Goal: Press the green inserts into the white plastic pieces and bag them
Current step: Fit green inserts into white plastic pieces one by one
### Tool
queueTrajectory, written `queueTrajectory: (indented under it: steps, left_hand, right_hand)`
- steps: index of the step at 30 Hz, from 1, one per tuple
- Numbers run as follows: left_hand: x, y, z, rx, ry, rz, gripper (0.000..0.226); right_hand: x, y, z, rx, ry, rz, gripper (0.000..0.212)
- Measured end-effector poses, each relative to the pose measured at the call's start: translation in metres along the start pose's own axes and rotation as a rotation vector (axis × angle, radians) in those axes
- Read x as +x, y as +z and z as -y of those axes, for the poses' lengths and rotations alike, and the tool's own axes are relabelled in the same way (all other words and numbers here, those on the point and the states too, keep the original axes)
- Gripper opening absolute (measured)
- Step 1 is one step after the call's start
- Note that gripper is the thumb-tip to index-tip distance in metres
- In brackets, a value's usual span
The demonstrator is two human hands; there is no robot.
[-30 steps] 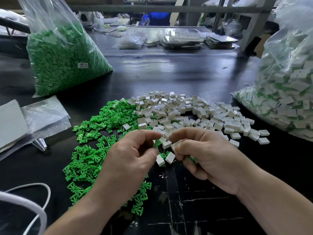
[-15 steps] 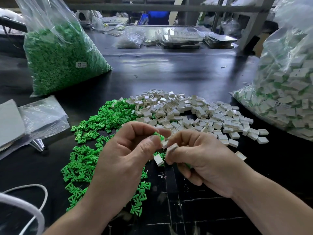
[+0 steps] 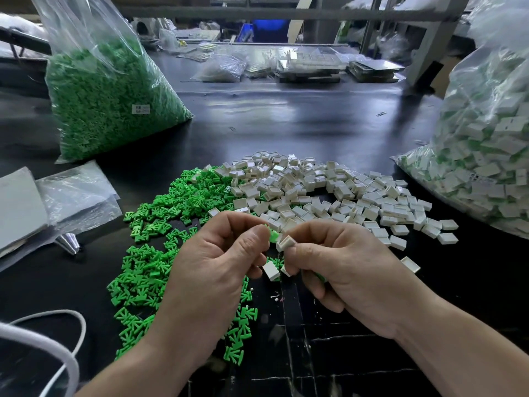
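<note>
My left hand (image 3: 217, 270) pinches a green insert (image 3: 273, 235) between thumb and forefinger. My right hand (image 3: 340, 265) pinches a white plastic piece (image 3: 285, 243), its open side turned toward the insert, and the two parts touch. More green shows under my right palm (image 3: 320, 277). A loose white piece (image 3: 271, 270) lies on the table below my fingers. Loose green inserts (image 3: 160, 253) spread to the left, loose white pieces (image 3: 320, 193) behind and to the right.
A big clear bag of green inserts (image 3: 106, 90) stands at the back left. A clear bag of assembled white pieces (image 3: 486, 156) bulges at the right. Flat empty bags (image 3: 71, 196) lie at the left, a white cable (image 3: 57, 353) at the lower left. The table is black.
Both hands have risen slightly from the table and drawn together. The white piece in my right hand has turned to meet the green insert.
</note>
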State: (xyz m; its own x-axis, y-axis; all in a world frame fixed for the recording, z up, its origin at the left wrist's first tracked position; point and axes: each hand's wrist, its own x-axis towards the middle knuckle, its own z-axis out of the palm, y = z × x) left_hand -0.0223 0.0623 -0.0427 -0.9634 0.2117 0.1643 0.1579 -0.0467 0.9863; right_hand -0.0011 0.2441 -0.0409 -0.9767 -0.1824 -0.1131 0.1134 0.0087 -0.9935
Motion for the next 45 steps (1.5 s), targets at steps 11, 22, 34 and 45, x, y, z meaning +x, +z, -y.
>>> queueTrajectory:
  steps: [11,22,34,45]
  left_hand:
    - [0.001,-0.003,0.003,-0.055,-0.076,0.035,0.024]
    - [-0.005,0.006,0.006,-0.092,-0.101,0.108,0.020]
    - [-0.010,0.017,0.010,-0.232,-0.125,0.031,0.017]
    - [-0.007,0.004,0.006,-0.141,-0.233,0.183,0.017]
  right_hand:
    - [-0.002,-0.001,-0.003,-0.074,-0.076,-0.005,0.022]
    - [-0.004,0.006,-0.002,-0.136,-0.118,-0.049,0.015]
    - [-0.008,0.025,0.002,0.093,-0.024,-0.135,0.022]
    - [-0.009,0.012,0.007,-0.154,0.054,-0.036,0.022]
